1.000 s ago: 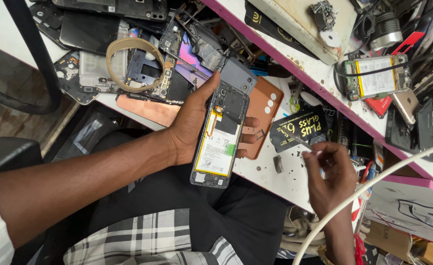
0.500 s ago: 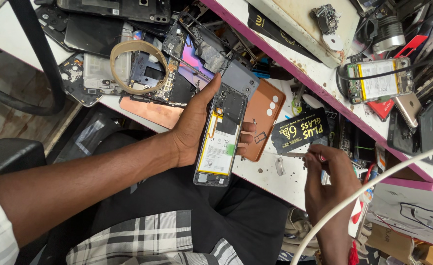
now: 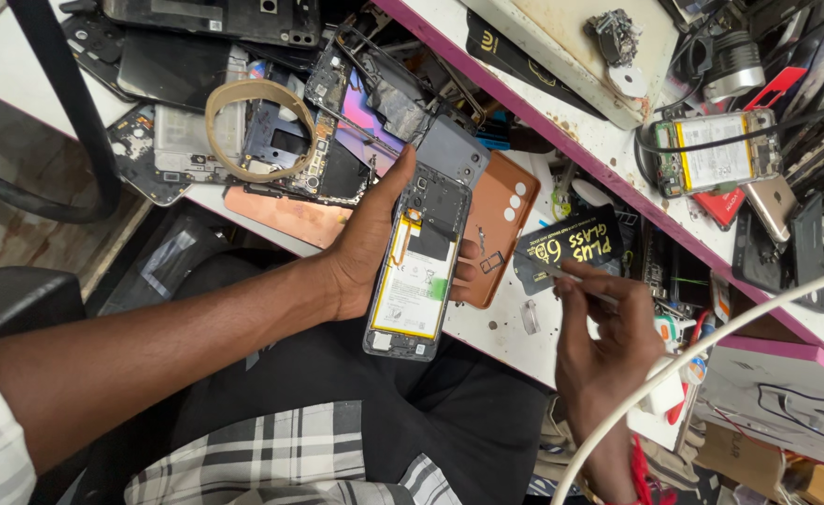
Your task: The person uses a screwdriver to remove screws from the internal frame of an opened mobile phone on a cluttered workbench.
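Cradling a flat, opened phone point(image 3: 418, 266), left hand point(image 3: 367, 245) wraps its glossy battery.

Right hand raised toward the black packet; opened phone nearly unmoved

Right hand point(image 3: 608, 341), earlier low at the bench edge, now higher, with thin tool point(image 3: 587, 292) tip brought up against the lower edge of black packet point(image 3: 566, 249). Opened phone point(image 3: 419, 266) in left hand point(image 3: 370, 248) shifted only slightly within the view.
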